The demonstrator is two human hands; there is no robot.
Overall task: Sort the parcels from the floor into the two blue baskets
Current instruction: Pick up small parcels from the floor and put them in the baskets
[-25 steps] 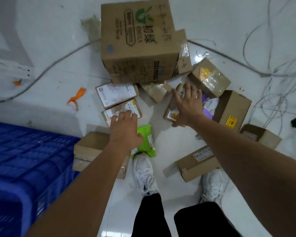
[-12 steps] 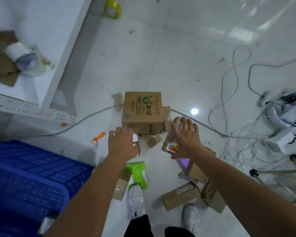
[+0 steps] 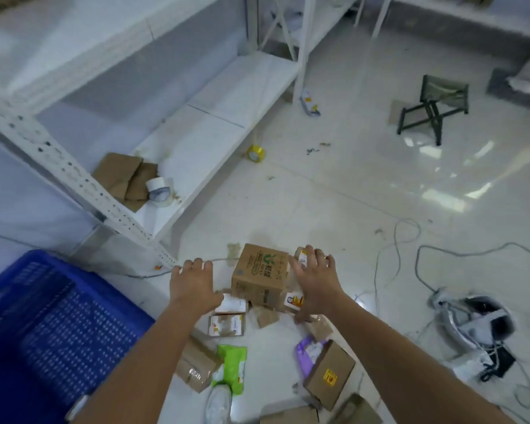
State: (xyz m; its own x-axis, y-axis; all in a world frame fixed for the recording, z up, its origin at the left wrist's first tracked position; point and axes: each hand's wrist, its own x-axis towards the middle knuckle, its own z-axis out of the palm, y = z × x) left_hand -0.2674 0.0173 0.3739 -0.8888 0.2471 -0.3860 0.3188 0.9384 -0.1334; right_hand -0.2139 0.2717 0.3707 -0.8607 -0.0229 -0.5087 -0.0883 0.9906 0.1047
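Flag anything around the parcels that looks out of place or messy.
Loose grey cables snake over the floor right of the parcel pile, a trip risk. A yellow tape roll lies on the floor by the white shelf. Torn cardboard scraps sit on that shelf.

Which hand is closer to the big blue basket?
The left hand. It hovers just right of the blue basket, while the right hand, gripping a small parcel, is farther right, beyond the large cardboard box.

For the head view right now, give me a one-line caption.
Right hand holds a small parcel; left hand hovers beside the blue basket.
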